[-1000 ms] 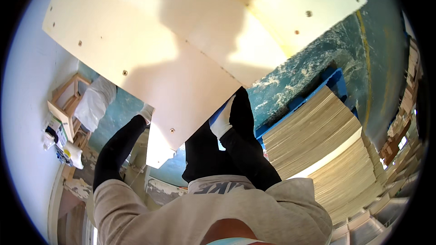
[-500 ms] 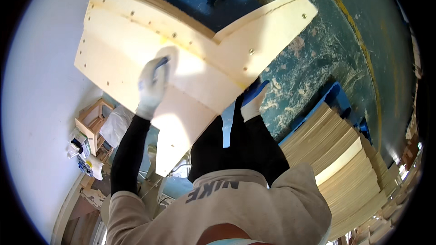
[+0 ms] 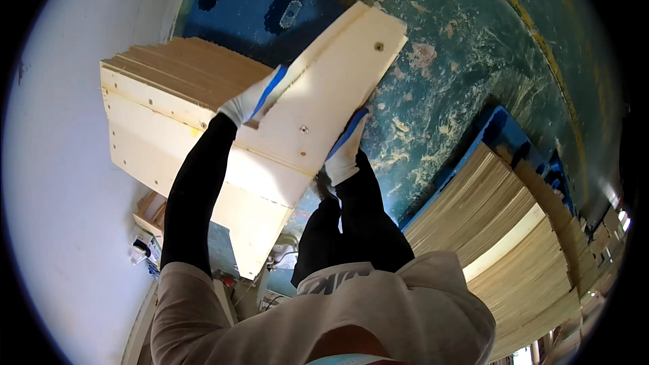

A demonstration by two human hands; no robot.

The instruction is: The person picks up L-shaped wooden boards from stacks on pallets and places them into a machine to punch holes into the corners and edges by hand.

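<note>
A pale, branching plywood panel [image 3: 250, 174] with small metal inserts and holes lies on top of a stack of like-shaped panels [image 3: 193, 71]. My left hand [image 3: 255, 99], in a white glove with a blue palm, reaches across the panel and grips its inner edge at the notch. On the opposite edge, nearer my body, my gloved right hand [image 3: 347, 145] bears against the panel's side. The panel's arm sits between the two hands. The fingertips of both hands are partly hidden by the edges.
Beneath the stack is a blue plastic pallet [image 3: 243, 10]. To the right, a tall stack of plywood pieces [image 3: 473, 209] stands on another blue pallet [image 3: 500, 128]. A white wall [image 3: 67, 162] runs along the left. A wooden box [image 3: 150, 213] is near it. The green floor [image 3: 433, 81] is scuffed.
The panel has moved down and left onto the stack. My left hand has shifted from the panel's face to its inner notch edge. My right hand has moved left along with the panel.
</note>
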